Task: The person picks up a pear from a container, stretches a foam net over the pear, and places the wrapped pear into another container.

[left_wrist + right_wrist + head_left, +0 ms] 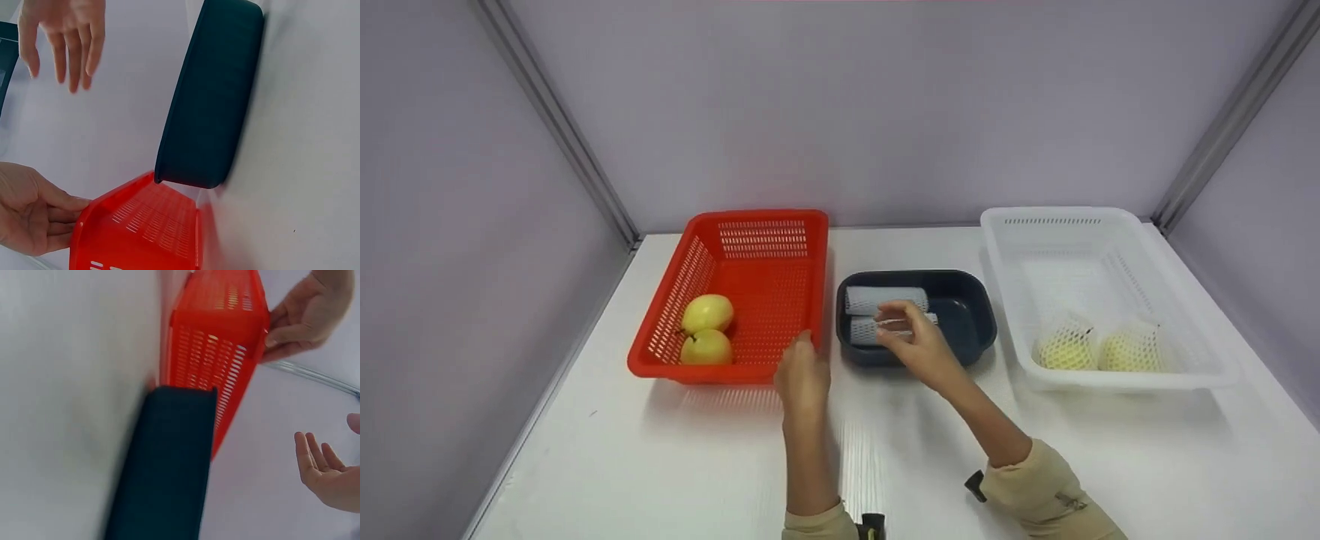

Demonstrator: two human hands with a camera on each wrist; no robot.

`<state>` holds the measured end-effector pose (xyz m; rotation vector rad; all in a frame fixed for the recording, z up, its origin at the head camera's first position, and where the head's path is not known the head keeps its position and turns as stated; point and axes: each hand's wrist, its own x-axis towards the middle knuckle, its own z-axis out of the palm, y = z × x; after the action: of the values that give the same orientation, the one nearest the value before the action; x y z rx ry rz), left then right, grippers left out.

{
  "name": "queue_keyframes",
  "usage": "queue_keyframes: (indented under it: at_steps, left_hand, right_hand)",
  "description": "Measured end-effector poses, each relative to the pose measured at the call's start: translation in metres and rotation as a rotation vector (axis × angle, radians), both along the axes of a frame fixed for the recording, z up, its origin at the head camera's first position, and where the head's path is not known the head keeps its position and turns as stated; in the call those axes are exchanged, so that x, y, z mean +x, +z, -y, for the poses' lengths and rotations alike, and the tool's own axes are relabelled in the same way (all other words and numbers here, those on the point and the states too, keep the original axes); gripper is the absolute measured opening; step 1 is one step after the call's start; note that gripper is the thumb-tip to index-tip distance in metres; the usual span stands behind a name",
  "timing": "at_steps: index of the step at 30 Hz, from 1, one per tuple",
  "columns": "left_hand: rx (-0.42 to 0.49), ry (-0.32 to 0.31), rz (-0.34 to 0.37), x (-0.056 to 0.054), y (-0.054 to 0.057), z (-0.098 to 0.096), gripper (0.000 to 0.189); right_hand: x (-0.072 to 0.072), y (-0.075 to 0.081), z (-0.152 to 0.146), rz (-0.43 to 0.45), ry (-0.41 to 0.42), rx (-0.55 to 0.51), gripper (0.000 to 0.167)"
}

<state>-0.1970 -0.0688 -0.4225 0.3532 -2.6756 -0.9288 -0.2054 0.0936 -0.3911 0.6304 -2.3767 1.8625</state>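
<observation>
Over the front right corner of the red basket [772, 225] is my left hand [802, 373]; its thumb reaches the rim in the left wrist view and the rim hides its fingertips, with no fruit visible in it. Two yellow pears [709, 313] lie at the basket's left side. My right hand [919, 346] hovers above the dark blue tub [971, 330], fingers loosely bent and apart, nothing held. Beneath it, two white foam net sleeves [885, 298] lie in the tub, one partly covered by the fingers. Both hands also appear in the right wrist view.
At the right stands a white basket [1065, 217] with two yellow pears in foam nets [1067, 351] near its front. All three containers stand on a white table [697, 465], with grey walls [840, 112] around its back and sides.
</observation>
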Motion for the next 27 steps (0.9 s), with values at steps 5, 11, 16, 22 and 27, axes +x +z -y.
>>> queue_keyframes:
  at_steps: [5, 11, 16, 22, 27]
  left_hand:
    - [0.006, -0.013, -0.006, -0.001, 0.0, 0.002, 0.03]
    - [-0.022, -0.017, 0.015, -0.001, 0.0, 0.003, 0.03]
    - [-0.039, -0.011, -0.008, 0.0, 0.0, 0.002, 0.032]
    - [-0.012, -0.011, -0.03, 0.002, 0.0, 0.004, 0.024]
    - [0.014, -0.008, -0.02, 0.002, 0.0, 0.005, 0.018]
  right_hand:
    - [-0.022, -0.03, 0.022, 0.042, -0.002, -0.003, 0.035]
    - [-0.031, -0.047, 0.045, 0.11, -0.021, 0.03, 0.038]
    - [-0.033, -0.054, 0.063, 0.154, 0.0, 0.022, 0.044]
    - [-0.032, -0.054, 0.083, 0.215, -0.003, -0.027, 0.049]
    - [-0.031, -0.063, 0.091, 0.202, 0.015, -0.067, 0.051]
